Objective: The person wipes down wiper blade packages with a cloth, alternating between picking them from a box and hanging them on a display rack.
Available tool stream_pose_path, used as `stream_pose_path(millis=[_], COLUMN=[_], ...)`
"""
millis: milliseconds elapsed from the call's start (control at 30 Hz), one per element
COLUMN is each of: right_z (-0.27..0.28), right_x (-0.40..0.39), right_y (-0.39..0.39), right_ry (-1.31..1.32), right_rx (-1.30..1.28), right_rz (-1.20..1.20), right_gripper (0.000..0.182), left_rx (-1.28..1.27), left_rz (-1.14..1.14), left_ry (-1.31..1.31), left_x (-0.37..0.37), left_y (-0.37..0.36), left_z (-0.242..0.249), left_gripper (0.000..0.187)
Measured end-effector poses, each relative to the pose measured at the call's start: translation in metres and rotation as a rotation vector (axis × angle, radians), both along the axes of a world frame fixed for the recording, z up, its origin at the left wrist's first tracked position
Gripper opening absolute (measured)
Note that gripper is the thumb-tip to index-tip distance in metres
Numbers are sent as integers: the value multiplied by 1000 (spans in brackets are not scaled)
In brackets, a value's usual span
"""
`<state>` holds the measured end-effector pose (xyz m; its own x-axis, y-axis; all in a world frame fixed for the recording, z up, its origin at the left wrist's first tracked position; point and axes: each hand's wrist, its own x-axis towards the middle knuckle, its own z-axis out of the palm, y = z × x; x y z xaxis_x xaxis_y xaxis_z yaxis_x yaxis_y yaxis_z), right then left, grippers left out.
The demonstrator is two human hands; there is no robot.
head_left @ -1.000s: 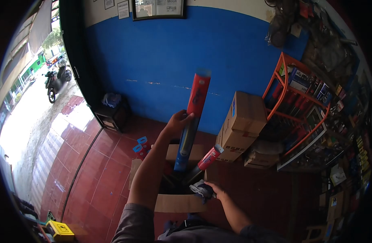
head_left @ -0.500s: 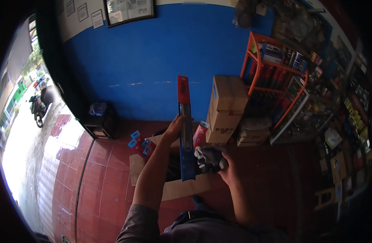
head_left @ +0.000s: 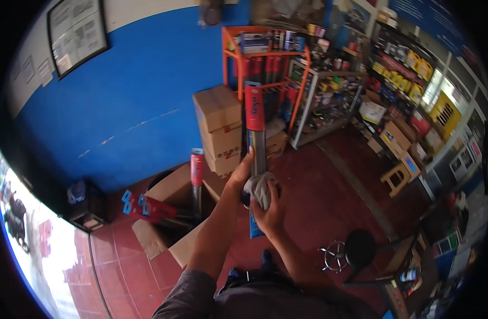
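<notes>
A long, narrow wiper blade pack (head_left: pixel 255 109), red at the top and blue at the bottom, stands upright in front of me. My left hand (head_left: pixel 240 174) is closed around its middle. Bunched in my right hand (head_left: pixel 270 213) is a grey cloth (head_left: pixel 260 191), which lies against the pack just below my left hand and covers part of it. Below and to the left, an open cardboard box (head_left: pixel 150 239) holds several similar packs, among them one upright red pack (head_left: pixel 197 168).
Stacked cartons (head_left: pixel 218 109) stand by the blue wall (head_left: pixel 132 90), beside an orange rack (head_left: pixel 231 58). A glass display case (head_left: pixel 329 101) is farther right. A round black stool (head_left: pixel 359 245) is at lower right. A dark cabinet (head_left: pixel 87 207) stands near the doorway.
My view has turned right. The cloth in my right hand has moved from beside the pack onto it. My left hand still grips the pack.
</notes>
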<state>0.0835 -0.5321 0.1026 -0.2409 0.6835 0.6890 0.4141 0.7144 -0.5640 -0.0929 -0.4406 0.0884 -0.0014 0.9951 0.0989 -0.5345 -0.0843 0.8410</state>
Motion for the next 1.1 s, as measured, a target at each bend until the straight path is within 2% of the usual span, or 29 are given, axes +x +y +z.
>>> stream_pose_path(millis=[33,100,133,167,233,267,300,367,400,467,500,567,600,700,733,800,833,867,900,933,967,1000,1033,1067,1100], right_z=[1,1,-3,-1,4,8,12,19,24,40,49,65,76,109,114,117,108,94,78,74,65,35,29,17,8], right_x=[9,30,41,50,67,73,79,89,96,106,111,123,134,160,162,160,151,139,127,116,109,103,99,96,102], right_y=[12,44,59,68,82,91,101,122,137,161,175,219,240,295,300,302,296,283,262,225,195,180,147,122,100], right_ry=[4,50,159,160,257,287,291,451,472,540,605,721,717,749,745,832,859,882,800,759,724,656,656,705,469], right_rx=[2,57,54,61,83,135,140,110,145,141,139,179,172,26,19,-183,-133,-80,-75,-96,-159,-141,-290,-422,-337], right_rz=[-32,-129,-64,-80,-69,-90,-100,-188,-196,-242,-281,-357,-413,-618,-619,-628,-462,-299,-255,-127,-30,-38,-11,73,34], right_gripper=[72,65,59,59,55,51,51,48,44,42,39,37,42,48,48,44,42,40,37,35,32,30,29,29,32], left_rx=[2,-215,-236,-230,-153,-130,-243,-146,-144,-5,-6,34,45,-48,-56,-128,-135,-112,-84,-85,-20,44,40,-59,-156], left_rz=[-32,-142,-94,-111,-280,-263,-219,-67,-73,14,10,-153,-151,-277,-279,-277,-273,-135,2,0,118,234,233,213,193], left_ry=[4,-115,-31,-27,158,183,285,585,588,834,836,752,758,774,771,661,659,761,862,863,703,543,545,435,321], left_x=[16,45,70,81,95,105,114,132,137,146,150,155,158,159,161,165,165,165,165,158,148,138,134,133,132], left_y=[8,25,0,-1,5,11,17,28,31,31,34,38,37,30,32,43,49,56,63,79,101,113,105,86,74], left_z=[-6,-12,35,51,70,77,82,81,85,94,91,78,72,70,68,65,69,73,78,63,34,17,37,73,93], left_gripper=[77,87,90,90,97,97,95,90,90,78,78,67,59,64,64,62,62,61,60,60,61,63,63,63,63])
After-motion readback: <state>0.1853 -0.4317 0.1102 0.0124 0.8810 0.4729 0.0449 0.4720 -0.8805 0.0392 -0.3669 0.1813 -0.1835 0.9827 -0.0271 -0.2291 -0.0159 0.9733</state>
